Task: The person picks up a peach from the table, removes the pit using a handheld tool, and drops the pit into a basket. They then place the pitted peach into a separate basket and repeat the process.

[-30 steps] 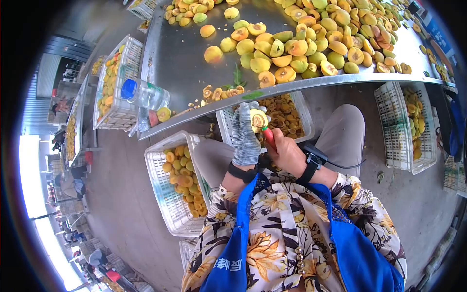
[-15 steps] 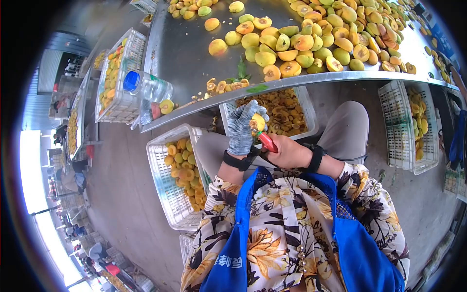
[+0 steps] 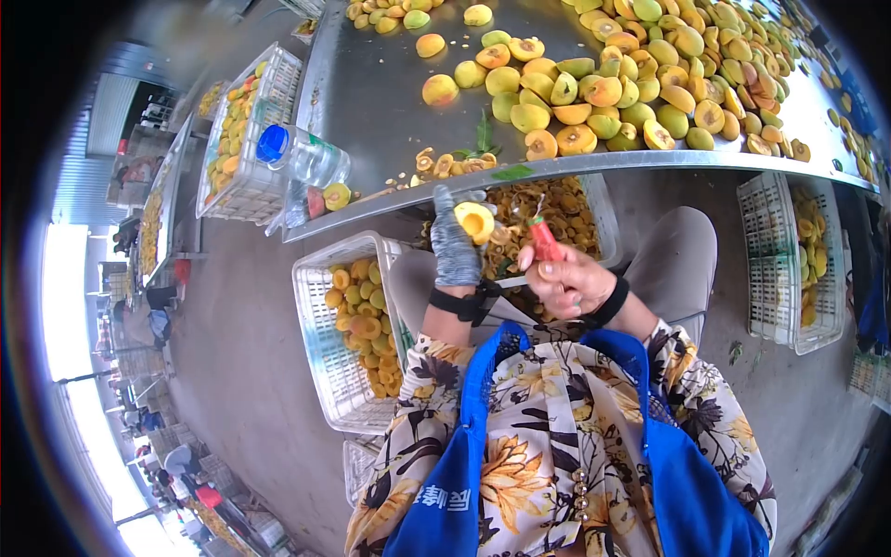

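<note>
My left hand (image 3: 455, 249), in a grey knitted glove, holds a yellow peach half (image 3: 476, 223) with its hollowed cut face turned up. Beside it, apart from the fruit, my right hand (image 3: 568, 283) is bare and closed around a red-handled tool (image 3: 546, 241); its metal tip is blurred and hard to make out. Below both hands is a white crate (image 3: 608, 223) of brownish-orange pits and scraps, between my knees. To the left, another white crate (image 3: 311, 339) contains yellow peach halves (image 3: 362, 311).
A metal table (image 3: 371, 102) crosses in front, bearing a large heap of peach halves (image 3: 640, 88). A water bottle (image 3: 311, 158) with a blue cap lies at its left corner. More fruit crates stand left (image 3: 278, 93) and right (image 3: 775, 269).
My right hand and the red-handled tool have drawn away from the fruit to the right. The peach half now shows an open hollow. The view has shifted slightly.
</note>
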